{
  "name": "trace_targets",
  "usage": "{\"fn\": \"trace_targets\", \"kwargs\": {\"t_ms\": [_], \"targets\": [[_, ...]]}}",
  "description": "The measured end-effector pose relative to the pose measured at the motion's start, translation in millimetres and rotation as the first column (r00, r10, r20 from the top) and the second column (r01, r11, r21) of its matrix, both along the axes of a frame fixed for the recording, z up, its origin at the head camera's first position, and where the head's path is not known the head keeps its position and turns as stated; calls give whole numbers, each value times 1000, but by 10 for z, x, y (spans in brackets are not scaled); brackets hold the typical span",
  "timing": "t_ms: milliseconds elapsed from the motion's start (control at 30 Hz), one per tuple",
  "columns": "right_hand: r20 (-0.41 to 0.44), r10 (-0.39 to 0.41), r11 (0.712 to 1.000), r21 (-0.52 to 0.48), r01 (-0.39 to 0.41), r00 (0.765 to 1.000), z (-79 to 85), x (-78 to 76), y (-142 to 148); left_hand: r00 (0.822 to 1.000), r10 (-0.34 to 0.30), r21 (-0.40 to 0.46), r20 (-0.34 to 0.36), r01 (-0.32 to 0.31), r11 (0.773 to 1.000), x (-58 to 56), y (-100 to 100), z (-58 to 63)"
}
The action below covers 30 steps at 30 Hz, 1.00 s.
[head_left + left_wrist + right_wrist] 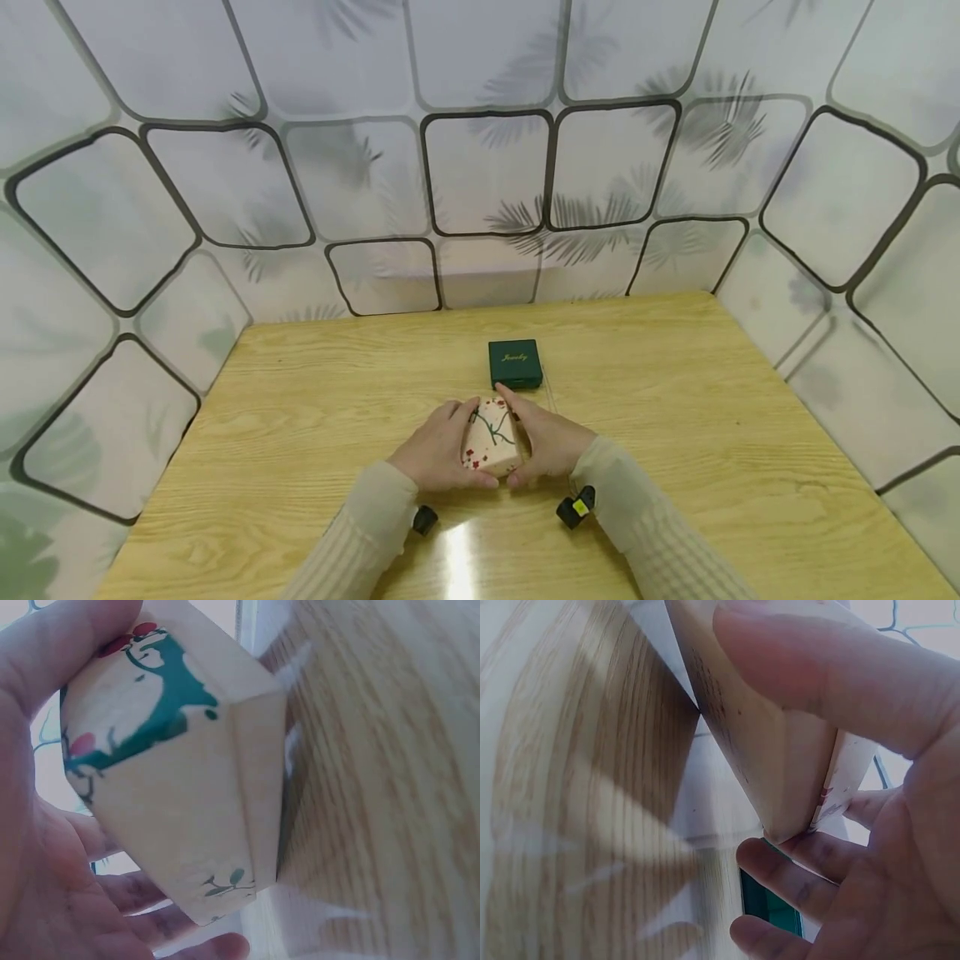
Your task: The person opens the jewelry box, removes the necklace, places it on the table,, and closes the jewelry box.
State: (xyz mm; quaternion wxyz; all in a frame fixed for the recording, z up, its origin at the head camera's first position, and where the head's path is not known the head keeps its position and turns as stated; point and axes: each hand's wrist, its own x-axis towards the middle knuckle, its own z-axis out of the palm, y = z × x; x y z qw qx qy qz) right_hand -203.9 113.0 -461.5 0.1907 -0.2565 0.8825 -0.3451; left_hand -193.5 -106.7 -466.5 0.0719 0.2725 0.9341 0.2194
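Both hands hold a small cream box (491, 433) printed with a green branch and red blossoms, at the middle of the table. My left hand (442, 446) grips its left side, the thumb at the near edge and the fingers along the side. From the right, my right hand (549, 437) grips the opposite side, thumb near the front corner. Seen from the right wrist, the box (780, 750) stands tilted, a face with small printed text turned toward the wood. A lid seam runs along the box (172, 817) in the left wrist view.
Just beyond the hands lies a dark green box (515, 363) with gold lettering reading "Jewelry". The light wooden table (337, 375) is bordered by a patterned curtain (487, 175) at the back and sides. A thin cord (550, 390) runs beside the green box.
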Motion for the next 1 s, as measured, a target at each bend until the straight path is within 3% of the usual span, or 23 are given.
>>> {"fn": "trace_targets", "kwargs": {"t_ms": [400, 1000], "targets": [[-15, 23, 1000, -12, -23, 1000, 31, 21, 11, 992, -75, 32, -98, 78, 996, 16, 25, 4], [14, 8, 1000, -19, -7, 1000, 33, 27, 8, 996, -23, 69, -83, 29, 997, 14, -4, 48]]}}
